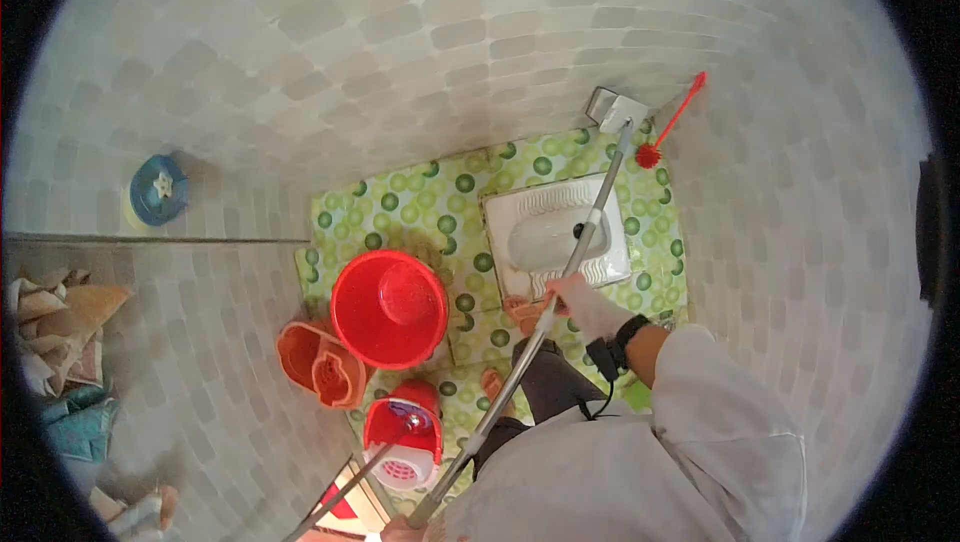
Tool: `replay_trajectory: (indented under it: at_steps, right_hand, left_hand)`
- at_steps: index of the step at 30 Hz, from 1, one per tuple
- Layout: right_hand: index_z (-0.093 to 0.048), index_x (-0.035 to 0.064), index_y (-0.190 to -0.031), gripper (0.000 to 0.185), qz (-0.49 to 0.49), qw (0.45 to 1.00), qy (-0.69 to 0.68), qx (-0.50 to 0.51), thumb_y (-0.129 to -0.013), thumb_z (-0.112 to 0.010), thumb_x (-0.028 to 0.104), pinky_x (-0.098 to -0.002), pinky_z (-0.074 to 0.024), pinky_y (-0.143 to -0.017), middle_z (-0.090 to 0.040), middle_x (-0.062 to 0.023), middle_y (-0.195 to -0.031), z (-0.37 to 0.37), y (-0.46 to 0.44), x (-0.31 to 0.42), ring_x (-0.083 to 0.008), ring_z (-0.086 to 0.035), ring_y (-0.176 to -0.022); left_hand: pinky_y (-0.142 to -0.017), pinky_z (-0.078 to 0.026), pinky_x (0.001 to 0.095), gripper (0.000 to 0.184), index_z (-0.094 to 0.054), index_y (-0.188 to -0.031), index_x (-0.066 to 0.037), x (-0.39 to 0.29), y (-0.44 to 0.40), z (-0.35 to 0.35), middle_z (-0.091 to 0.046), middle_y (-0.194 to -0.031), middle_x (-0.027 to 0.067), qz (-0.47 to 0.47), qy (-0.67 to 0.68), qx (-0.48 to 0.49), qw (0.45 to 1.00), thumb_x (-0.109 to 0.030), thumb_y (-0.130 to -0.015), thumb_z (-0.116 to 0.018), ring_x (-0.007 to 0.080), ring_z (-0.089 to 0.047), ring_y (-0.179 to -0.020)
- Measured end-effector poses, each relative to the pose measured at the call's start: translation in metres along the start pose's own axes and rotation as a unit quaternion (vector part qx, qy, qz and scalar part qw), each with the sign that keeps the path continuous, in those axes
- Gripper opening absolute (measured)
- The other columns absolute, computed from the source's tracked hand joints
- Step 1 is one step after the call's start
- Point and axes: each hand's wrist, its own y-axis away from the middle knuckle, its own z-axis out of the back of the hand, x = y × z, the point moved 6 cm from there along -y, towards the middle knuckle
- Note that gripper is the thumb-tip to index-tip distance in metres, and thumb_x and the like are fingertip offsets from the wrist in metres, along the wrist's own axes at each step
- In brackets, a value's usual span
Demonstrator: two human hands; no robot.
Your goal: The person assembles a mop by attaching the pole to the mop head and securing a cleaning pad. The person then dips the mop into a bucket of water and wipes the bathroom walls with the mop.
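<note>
A long-handled flat mop (520, 367) with a grey pole runs slantwise from the bottom of the view to the far right corner. Its pale rectangular head (622, 114) is against the base of the tiled wall. My right hand (572, 294) is wrapped round the middle of the pole, and a dark strap with a small device circles that wrist. Lower down, at the bottom edge, my left hand (402, 529) grips the pole's near end, partly cut off by the frame. The pole passes over a white squat toilet (495, 232) set in the floor.
A red toilet brush (648, 156) leans in the right corner. Left of my feet stand a large red basin (345, 312), an orange container (300, 352) and a red mop bucket (425, 397) with a pole beside it. Cloths (75, 327) and a blue round holder (160, 189) are at left.
</note>
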Motion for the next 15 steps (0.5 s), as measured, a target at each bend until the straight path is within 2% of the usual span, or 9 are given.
replay_trajectory:
  at_steps: [1,3,4,6,7,8,11,15]
  right_hand:
    - [-0.059,-0.0026,-0.074,0.014,0.007,1.0,-0.013,-0.007,-0.08,-0.061,0.01,-0.0343,-0.0449,-0.04,-0.062,-0.0146,-0.061,-0.001,0.023,-0.009,-0.0199,-0.055,-0.045]
    - [-0.059,0.0012,-0.081,0.009,0.089,0.968,-0.208,0.112,-0.079,-0.065,0.008,-0.0366,-0.0534,-0.048,-0.064,-0.0141,-0.067,-0.013,0.069,-0.022,-0.0232,-0.064,-0.055]
    - [-0.059,0.0012,-0.081,0.009,0.103,0.964,-0.223,0.098,-0.079,-0.065,0.008,-0.0366,-0.0534,-0.048,-0.064,-0.0141,-0.067,-0.01,0.085,-0.027,-0.0232,-0.064,-0.055]
    - [-0.054,0.0023,-0.091,0.018,0.129,0.955,-0.257,0.077,-0.079,-0.066,0.008,-0.0397,-0.0508,-0.04,-0.063,-0.0134,-0.067,-0.01,0.119,-0.037,-0.0229,-0.062,-0.049]
    - [-0.046,0.0041,-0.096,0.029,0.123,0.95,-0.287,0.003,-0.078,-0.069,0.008,-0.0351,-0.0478,-0.036,-0.062,-0.0114,-0.067,-0.005,0.135,-0.041,-0.0204,-0.06,-0.045]
    - [-0.046,0.0041,-0.096,0.029,0.136,0.946,-0.292,-0.008,-0.078,-0.069,0.008,-0.0351,-0.0478,-0.036,-0.062,-0.0114,-0.067,0.004,0.147,-0.045,-0.0204,-0.06,-0.045]
    - [-0.043,0.0063,-0.094,0.034,0.305,0.9,-0.304,-0.066,-0.076,-0.072,0.011,-0.0284,-0.0416,-0.03,-0.058,-0.0051,-0.061,0.04,0.21,-0.038,-0.0151,-0.056,-0.041]
    - [-0.044,0.007,-0.095,0.033,0.42,0.849,-0.292,-0.136,-0.077,-0.071,0.013,-0.028,-0.0423,-0.034,-0.056,-0.0029,-0.063,0.096,0.299,-0.007,-0.0121,-0.054,-0.043]
  left_hand:
    - [-0.057,-0.048,0.0386,0.016,-0.065,-0.074,-0.012,-0.001,-0.005,0.0,-0.064,-0.073,0.0106,-0.005,-0.01,0.003,1.0,-0.027,-0.076,-0.059,0.0237,-0.063,-0.069]
    - [-0.057,-0.048,0.0386,0.016,-0.064,-0.073,-0.012,-0.011,-0.016,0.004,-0.064,-0.073,0.0106,-0.036,-0.012,0.001,0.999,-0.027,-0.076,-0.06,0.0238,-0.063,-0.069]
    - [-0.057,-0.048,0.0387,0.016,-0.064,-0.073,-0.012,-0.018,-0.022,0.006,-0.064,-0.073,0.0106,-0.061,-0.012,-0.003,0.998,-0.027,-0.076,-0.06,0.0239,-0.063,-0.069]
    - [-0.056,-0.047,0.0388,0.016,-0.064,-0.073,-0.012,-0.033,-0.035,0.009,-0.064,-0.072,0.0106,-0.113,-0.007,-0.013,0.993,-0.027,-0.076,-0.06,0.024,-0.063,-0.068]
    - [-0.056,-0.047,0.0388,0.016,-0.064,-0.073,-0.012,-0.038,-0.04,0.009,-0.064,-0.072,0.0106,-0.139,-0.004,-0.017,0.99,-0.027,-0.076,-0.06,0.0241,-0.063,-0.068]
    - [-0.056,-0.047,0.0389,0.016,-0.064,-0.073,-0.012,-0.044,-0.045,0.008,-0.064,-0.072,0.0106,-0.164,0.001,-0.022,0.986,-0.027,-0.076,-0.06,0.0242,-0.063,-0.068]
    - [-0.055,-0.047,0.039,0.016,-0.064,-0.072,-0.012,-0.062,-0.057,0.005,-0.063,-0.071,0.0105,-0.236,0.013,-0.032,0.971,-0.027,-0.075,-0.06,0.0244,-0.062,-0.067]
    - [-0.055,-0.046,0.0391,0.016,-0.064,-0.071,-0.012,-0.096,-0.064,0.005,-0.063,-0.07,0.0105,-0.327,0.028,-0.04,0.944,-0.027,-0.075,-0.06,0.0247,-0.062,-0.066]
